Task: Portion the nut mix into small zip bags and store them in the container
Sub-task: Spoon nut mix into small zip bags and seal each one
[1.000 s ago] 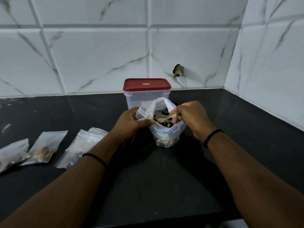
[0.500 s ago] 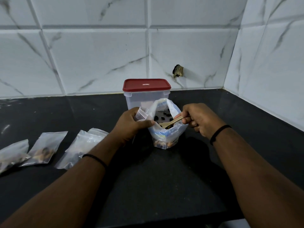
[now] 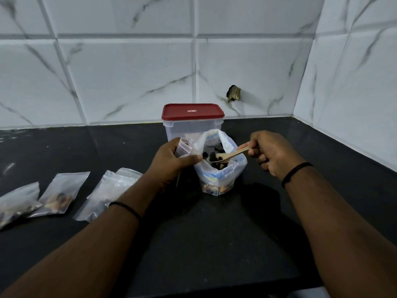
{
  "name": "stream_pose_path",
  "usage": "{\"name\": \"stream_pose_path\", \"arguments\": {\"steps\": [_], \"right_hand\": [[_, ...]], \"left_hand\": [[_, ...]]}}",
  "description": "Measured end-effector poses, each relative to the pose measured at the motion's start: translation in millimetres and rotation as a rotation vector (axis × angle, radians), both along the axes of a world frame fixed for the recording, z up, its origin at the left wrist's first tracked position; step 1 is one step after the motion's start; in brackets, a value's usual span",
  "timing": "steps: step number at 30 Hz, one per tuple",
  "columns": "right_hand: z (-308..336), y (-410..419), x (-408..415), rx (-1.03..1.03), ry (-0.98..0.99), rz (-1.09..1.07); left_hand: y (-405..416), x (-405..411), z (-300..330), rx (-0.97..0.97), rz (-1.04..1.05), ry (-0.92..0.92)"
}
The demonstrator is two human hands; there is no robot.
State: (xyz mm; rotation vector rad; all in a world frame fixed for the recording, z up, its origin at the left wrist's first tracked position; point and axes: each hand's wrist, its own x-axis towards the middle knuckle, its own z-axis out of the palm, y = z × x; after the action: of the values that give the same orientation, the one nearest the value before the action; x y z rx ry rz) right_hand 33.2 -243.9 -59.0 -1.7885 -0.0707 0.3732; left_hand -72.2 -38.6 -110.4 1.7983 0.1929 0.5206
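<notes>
Fingers (image 3: 189,160) of the left hand (image 3: 171,162) pinch a small zip bag (image 3: 183,148) beside the open nut mix bag (image 3: 219,166) on the black table (image 3: 214,233); right hand (image 3: 271,151), knuckles up, grips a wooden spoon (image 3: 231,156) dipped into it. Behind stands the red-lidded container (image 3: 192,123).

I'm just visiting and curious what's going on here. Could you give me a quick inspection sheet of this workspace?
Surface: black countertop.
Job's things: big nut mix bag standing open; wooden spoon dipped in it; container, red lid on; filled zip bags lying left.
Clutter: nothing seen.
Hands: left hand holds a small zip bag; right hand holds the spoon.
Cables: nothing seen.
Surroundings: white marbled tile wall, small broken patch.
</notes>
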Motion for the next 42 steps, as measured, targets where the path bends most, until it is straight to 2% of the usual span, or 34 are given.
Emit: {"name": "stream_pose_path", "arguments": {"steps": [5, 11, 14, 18, 22, 25, 30, 32, 38, 42], "right_hand": [[2, 0, -3, 0.156, -0.123, -0.036], [9, 4, -18, 0.272, -0.244, 0.052], [9, 11, -29, 0.234, -0.364, 0.148], [3, 19, -40, 0.003, -0.748, 0.253], [2, 20, -41, -0.049, -0.933, 0.312], [2, 17, -38, 0.004, -0.913, 0.268], [4, 10, -23, 0.124, -0.628, 0.02], [2, 4, -15, 0.017, -0.633, -0.039], [0, 3, -14, -0.555, -0.894, -0.042], [2, 9, -24, -0.651, -0.958, -0.023]], "left_hand": [[1, 1, -2, 0.022, -0.002, 0.002], [-1, 3, -2, 0.054, 0.008, 0.005], [-2, 3, -2, 0.081, 0.007, -0.001], [-1, 4, -3, 0.105, 0.005, -0.009], [-3, 3, -2, 0.092, -0.001, -0.009], [-2, 4, -3, 0.083, 0.005, -0.014], [-2, 3, -2, 0.07, -0.018, 0.018], [-1, 4, -3, 0.072, -0.026, 0.04], [0, 4, -4, 0.116, -0.024, 0.034], [0, 4, -5, 0.116, -0.025, 0.027]]}}
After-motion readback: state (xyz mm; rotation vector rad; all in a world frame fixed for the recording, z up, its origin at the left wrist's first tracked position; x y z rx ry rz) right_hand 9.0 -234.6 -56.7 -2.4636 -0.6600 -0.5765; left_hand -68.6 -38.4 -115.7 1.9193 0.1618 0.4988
